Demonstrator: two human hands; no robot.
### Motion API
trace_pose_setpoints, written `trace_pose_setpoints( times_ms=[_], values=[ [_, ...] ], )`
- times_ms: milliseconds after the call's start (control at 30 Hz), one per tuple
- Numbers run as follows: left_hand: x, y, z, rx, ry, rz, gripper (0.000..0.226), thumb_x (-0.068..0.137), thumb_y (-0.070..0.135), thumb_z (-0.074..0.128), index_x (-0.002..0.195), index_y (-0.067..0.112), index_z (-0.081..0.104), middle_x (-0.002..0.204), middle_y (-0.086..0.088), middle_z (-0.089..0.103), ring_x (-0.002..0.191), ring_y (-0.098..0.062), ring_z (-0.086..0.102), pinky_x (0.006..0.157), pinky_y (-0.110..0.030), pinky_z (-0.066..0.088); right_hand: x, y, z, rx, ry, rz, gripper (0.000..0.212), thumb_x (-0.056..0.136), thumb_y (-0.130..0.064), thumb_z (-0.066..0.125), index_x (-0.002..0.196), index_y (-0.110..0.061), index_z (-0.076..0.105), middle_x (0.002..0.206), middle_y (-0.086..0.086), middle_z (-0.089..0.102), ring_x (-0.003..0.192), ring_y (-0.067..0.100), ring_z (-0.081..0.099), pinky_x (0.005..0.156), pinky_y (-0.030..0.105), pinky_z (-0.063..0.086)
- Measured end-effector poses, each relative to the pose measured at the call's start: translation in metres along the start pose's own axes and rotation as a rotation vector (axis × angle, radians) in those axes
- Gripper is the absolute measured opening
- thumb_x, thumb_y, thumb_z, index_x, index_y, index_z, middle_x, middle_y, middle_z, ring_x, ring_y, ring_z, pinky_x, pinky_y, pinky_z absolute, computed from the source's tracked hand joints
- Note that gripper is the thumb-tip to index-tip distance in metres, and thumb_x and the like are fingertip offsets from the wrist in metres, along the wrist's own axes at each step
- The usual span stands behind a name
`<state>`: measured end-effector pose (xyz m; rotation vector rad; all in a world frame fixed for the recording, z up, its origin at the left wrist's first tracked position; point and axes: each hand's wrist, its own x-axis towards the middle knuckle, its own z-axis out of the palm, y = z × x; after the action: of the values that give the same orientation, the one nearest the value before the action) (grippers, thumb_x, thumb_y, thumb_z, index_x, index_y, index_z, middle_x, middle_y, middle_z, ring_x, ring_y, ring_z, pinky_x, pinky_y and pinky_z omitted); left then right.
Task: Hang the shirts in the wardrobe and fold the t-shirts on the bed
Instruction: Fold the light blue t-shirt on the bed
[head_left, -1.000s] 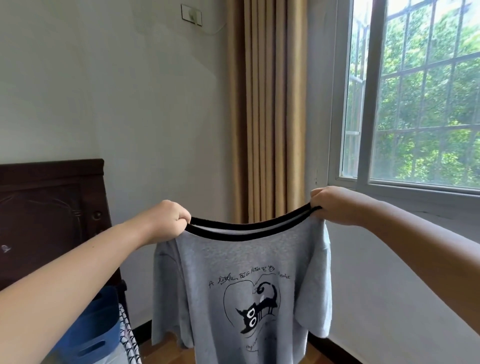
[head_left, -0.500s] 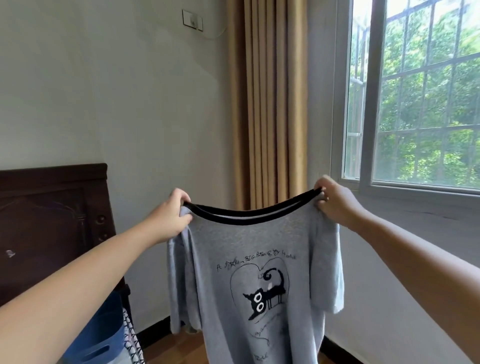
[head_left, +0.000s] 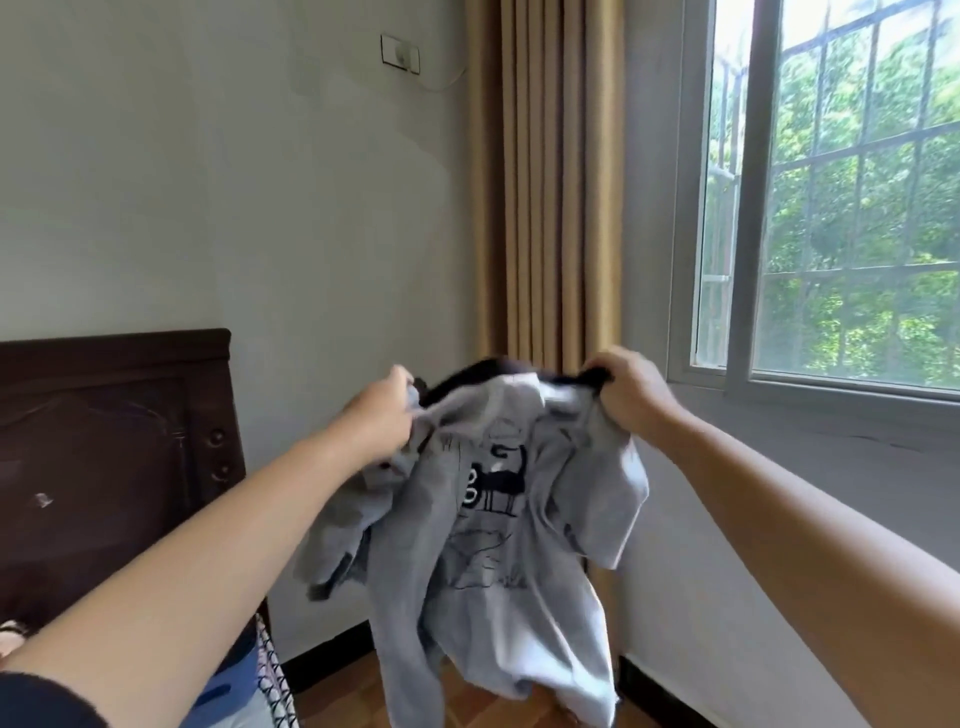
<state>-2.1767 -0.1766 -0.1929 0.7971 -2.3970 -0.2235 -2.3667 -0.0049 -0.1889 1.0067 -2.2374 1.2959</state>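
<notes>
A grey t-shirt (head_left: 483, 582) with a black neckband and a black cat print hangs in the air in front of me, crumpled and blurred. My left hand (head_left: 382, 418) grips its left shoulder by the collar. My right hand (head_left: 626, 392) grips the right shoulder at the black neckband. Both hands are close together at chest height, and the shirt's body bunches between them with its sleeves flaring out. The hem dangles above the wooden floor.
A dark wooden headboard (head_left: 104, 447) stands at the left. A blue item (head_left: 228, 691) and patterned bedding (head_left: 272, 675) lie at the lower left. A tan curtain (head_left: 545, 176) hangs in the corner, and a barred window (head_left: 841, 197) fills the right.
My hands have come closer together, so the flat-stretched t-shirt now bunches and swings, its print crumpled. The camera view has tilted slightly.
</notes>
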Motion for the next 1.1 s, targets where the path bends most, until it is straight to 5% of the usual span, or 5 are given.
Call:
trace_pose_setpoints(
  times_ms=[67, 200, 600, 900, 1100],
  values=[
    [-0.007, -0.013, 0.004, 0.116, -0.058, 0.009, 0.012, 0.095, 0.013, 0.045, 0.083, 0.013, 0.047, 0.101, -0.019, 0.061, 0.095, -0.035, 0.057, 0.069, -0.034, 0.037, -0.009, 0.003, 0.010, -0.045, -0.056, -0.017, 0.037, 0.078, 0.010, 0.037, 0.098, -0.007, 0.063, 0.093, 0.011, 0.061, 0.089, 0.029, 0.056, 0.066, 0.026, 0.036],
    [-0.018, -0.039, -0.014, 0.154, 0.190, -0.069, 0.021, 0.101, 0.024, 0.038, 0.101, 0.008, 0.052, 0.099, -0.019, 0.064, 0.094, -0.037, 0.058, 0.075, -0.036, 0.039, -0.017, -0.011, 0.011, 0.158, 0.109, 0.008, 0.037, 0.084, 0.008, 0.035, 0.102, -0.009, 0.063, 0.089, 0.005, 0.055, 0.085, 0.022, 0.047, 0.066, 0.023, 0.032],
    [-0.081, -0.053, -0.082, -0.131, 0.454, -0.271, 0.022, 0.093, -0.005, 0.035, 0.112, 0.000, 0.046, 0.094, -0.012, 0.049, 0.091, -0.031, 0.049, 0.070, -0.031, 0.033, -0.050, -0.061, 0.039, 0.336, -0.030, -0.007, 0.032, 0.087, 0.007, 0.038, 0.108, -0.003, 0.060, 0.104, 0.010, 0.060, 0.090, 0.018, 0.046, 0.062, 0.019, 0.027],
    [-0.169, -0.048, -0.154, -0.096, 0.902, -0.061, 0.015, 0.097, 0.003, 0.040, 0.104, -0.004, 0.052, 0.082, -0.007, 0.054, 0.076, -0.027, 0.052, 0.064, -0.031, 0.038, -0.103, -0.149, 0.043, 0.683, -0.058, -0.159, 0.017, 0.091, -0.002, 0.047, 0.093, -0.009, 0.063, 0.088, 0.002, 0.061, 0.085, 0.016, 0.054, 0.071, 0.026, 0.040],
    [-0.255, -0.035, -0.229, 0.100, 0.994, 0.058, 0.015, 0.093, -0.001, 0.046, 0.100, 0.004, 0.059, 0.082, 0.000, 0.056, 0.073, -0.010, 0.049, 0.065, -0.018, 0.031, -0.160, -0.220, 0.021, 0.951, -0.151, -0.326, 0.019, 0.091, -0.007, 0.053, 0.075, -0.016, 0.057, 0.068, -0.008, 0.054, 0.063, 0.003, 0.046, 0.058, 0.015, 0.037]
  ],
)
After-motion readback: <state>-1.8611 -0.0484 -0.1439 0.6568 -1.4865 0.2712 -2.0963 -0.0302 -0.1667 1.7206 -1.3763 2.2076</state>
